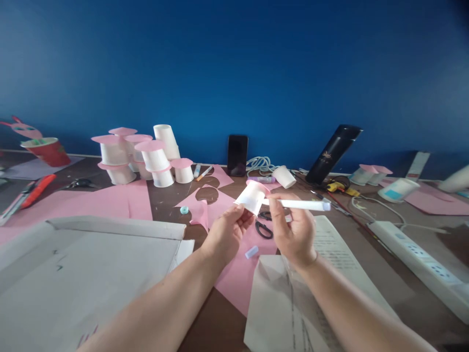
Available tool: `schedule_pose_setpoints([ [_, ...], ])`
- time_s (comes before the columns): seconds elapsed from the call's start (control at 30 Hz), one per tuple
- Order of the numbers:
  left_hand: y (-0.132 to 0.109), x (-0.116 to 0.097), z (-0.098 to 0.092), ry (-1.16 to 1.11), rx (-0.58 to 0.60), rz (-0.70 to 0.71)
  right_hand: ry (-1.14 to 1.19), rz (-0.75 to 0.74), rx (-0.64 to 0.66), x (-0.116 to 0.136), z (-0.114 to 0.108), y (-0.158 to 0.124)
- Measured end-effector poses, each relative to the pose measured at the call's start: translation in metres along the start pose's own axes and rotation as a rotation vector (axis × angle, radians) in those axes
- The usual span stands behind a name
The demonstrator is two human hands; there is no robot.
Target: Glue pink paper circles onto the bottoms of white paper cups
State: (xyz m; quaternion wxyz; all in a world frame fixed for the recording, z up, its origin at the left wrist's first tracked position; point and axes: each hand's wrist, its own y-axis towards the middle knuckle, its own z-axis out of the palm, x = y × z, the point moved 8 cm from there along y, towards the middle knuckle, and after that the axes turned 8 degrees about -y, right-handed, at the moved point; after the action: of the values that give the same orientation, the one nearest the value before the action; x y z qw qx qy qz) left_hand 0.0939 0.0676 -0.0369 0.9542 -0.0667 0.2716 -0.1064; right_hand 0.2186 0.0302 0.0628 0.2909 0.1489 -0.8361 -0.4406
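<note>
My left hand [230, 230] is closed around a white paper cup [250, 198], tilted, with a pink paper piece [258, 186] on its upper end. A white marker pen [302, 204] is pinched in my right hand [295, 230], its tip end at the cup's side. Whether the tip touches the cup I cannot tell. Below the hands a small pale lilac cap [251, 252] lies on pink paper [240, 283]. Black-handled scissors [264, 230] lie partly hidden between my hands.
Several cups with pink tops [157, 159] are stacked at the back left. A phone [237, 155] and a black flask [333, 152] stand by the blue wall. A power strip [421, 264] lies right, a utility knife [25, 198] left, a white box lid [91, 274] in front.
</note>
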Motion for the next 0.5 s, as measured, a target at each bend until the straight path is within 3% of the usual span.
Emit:
schedule_pose_setpoints([
  [0.07, 0.001, 0.001, -0.007, -0.074, -0.101, -0.033, -0.002, 0.029, -0.027, -0.003, -0.003, 0.001],
  [0.13, 0.001, 0.002, -0.008, -0.104, -0.118, -0.054, -0.008, 0.045, -0.017, -0.005, -0.002, 0.001],
  [0.5, 0.002, 0.005, -0.002, -0.122, 0.02, -0.047, -0.035, -0.024, 0.057, 0.0, 0.011, -0.004],
])
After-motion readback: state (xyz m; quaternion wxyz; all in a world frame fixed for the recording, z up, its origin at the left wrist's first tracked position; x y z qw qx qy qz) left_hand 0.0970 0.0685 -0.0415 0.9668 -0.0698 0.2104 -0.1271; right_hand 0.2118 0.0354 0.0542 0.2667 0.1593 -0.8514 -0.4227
